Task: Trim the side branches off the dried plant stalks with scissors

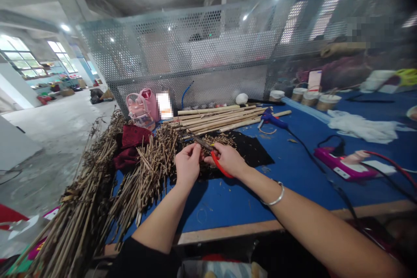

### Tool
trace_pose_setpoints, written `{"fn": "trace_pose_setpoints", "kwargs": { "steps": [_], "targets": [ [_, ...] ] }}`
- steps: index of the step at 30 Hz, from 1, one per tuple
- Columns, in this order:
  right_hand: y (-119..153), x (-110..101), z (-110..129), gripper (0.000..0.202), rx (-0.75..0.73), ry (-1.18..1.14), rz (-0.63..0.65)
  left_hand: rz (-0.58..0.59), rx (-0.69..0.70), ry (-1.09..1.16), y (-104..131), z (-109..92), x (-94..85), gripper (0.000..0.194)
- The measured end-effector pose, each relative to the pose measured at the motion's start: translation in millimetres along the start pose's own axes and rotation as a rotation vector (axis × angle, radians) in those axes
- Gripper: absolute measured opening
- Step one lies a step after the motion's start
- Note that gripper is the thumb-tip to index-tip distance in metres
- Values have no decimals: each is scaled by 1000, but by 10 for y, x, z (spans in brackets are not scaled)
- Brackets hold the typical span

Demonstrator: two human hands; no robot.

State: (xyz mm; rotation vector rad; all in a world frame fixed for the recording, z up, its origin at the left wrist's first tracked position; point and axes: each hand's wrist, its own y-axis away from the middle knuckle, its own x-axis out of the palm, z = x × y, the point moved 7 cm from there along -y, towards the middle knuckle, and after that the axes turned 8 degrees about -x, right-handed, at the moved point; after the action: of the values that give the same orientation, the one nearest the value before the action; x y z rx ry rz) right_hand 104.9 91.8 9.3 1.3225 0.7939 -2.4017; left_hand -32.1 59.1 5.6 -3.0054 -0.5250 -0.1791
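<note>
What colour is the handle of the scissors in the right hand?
The visible handle is red, best seen in the head view.

At lower centre, the table (228, 210) offers a low way in between the two forearms; the cloth (262, 152) ahead lies flat enough to slide over. Right of centre another lane runs between the right forearm and the cord (304, 150) — that cord trails from the glue gun (272, 118) down toward the lower right, so a low pass would snag it. Beyond it the power strip (345, 168) and the crumpled plastic (361, 126) block the right side. Stems (156, 152) crowd left of centre, and a taller bundle (71, 213) shuts off the lower left. Across the centre, sticks (224, 117) lie low enough to reach over — behind them the upright mesh (202, 47) bars the way.
</note>
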Motion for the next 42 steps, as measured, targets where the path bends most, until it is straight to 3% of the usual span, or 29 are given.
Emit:
{"fn": "trace_pose_setpoints", "kwargs": {
  "steps": [8, 16, 23, 29, 32, 37, 39, 42],
  "targets": [
    [9, 17, 96, 36, -91, 13, 23, 3, 5, -23, -2, -15, 3, 26],
    [13, 30, 54, 30, -60, -32, 16, -23, 71, -158, 41, -124, -18, 28],
    [-8, 28, 11, 33, -48, -18, 11, -20, 26, -85, -7, -12, -28, 27],
    [-28, -90, -138, 32, -15, -28, -79, -23, 18, -300, -77, 91, -53, 20],
    [-42, -123, -243, 31, 4, -126, -138, -60, 99, -381, -74, 49, -68, 31],
    [-59, -129, -351, 34, 24, -203, -204, -19, 182, -640, 46, -94, -74, 23],
    [-61, -122, -347, 35, 4, -232, -206, -47, 204, -798, 94, -167, -161, 23],
    [-58, -95, -324, 35, -21, -277, -179, -169, 187, -968, 100, -243, -437, 24]
  ]
}}
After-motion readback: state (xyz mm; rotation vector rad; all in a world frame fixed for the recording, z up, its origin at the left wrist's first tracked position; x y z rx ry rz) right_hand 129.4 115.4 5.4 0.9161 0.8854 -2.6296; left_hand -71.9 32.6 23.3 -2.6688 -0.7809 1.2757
